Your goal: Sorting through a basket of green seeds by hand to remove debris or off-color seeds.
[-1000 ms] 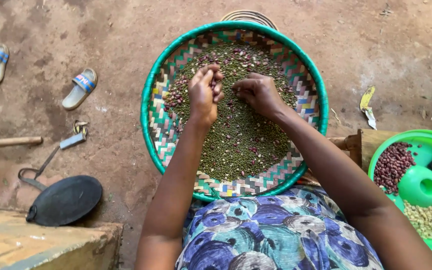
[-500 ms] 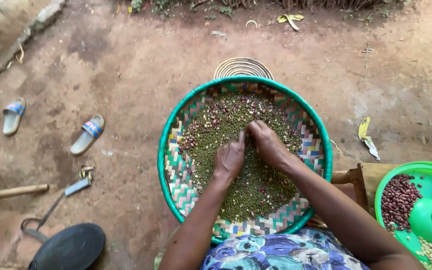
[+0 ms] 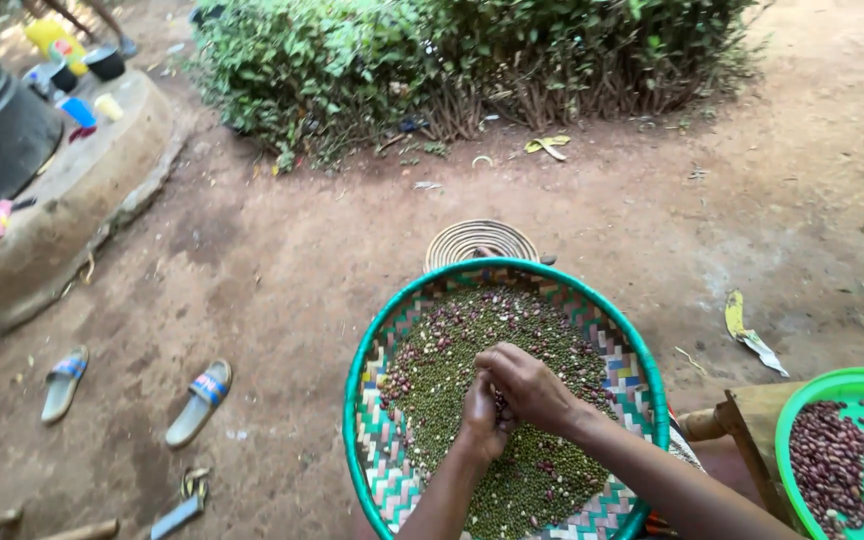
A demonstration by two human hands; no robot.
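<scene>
A round woven tray with a green rim [image 3: 354,400] rests on my lap, heaped with small green grains [image 3: 452,380] mixed with reddish-purple beans [image 3: 452,322]. Both hands meet over the tray's middle. My left hand [image 3: 480,418] is cupped palm up with a few reddish beans in it. My right hand [image 3: 530,385] lies over the left, fingers pinched against its palm.
A green plastic bowl [image 3: 832,385] of reddish beans with a green cup sits on a wooden stool [image 3: 742,420] at right. A coiled wire ring [image 3: 480,240] lies beyond the tray. Two sandals [image 3: 200,400] lie on the dirt at left; a bush stands behind.
The view has tilted up, showing the bush and a concrete ledge. My hands have drawn together over the tray, the right now pressed onto the cupped left.
</scene>
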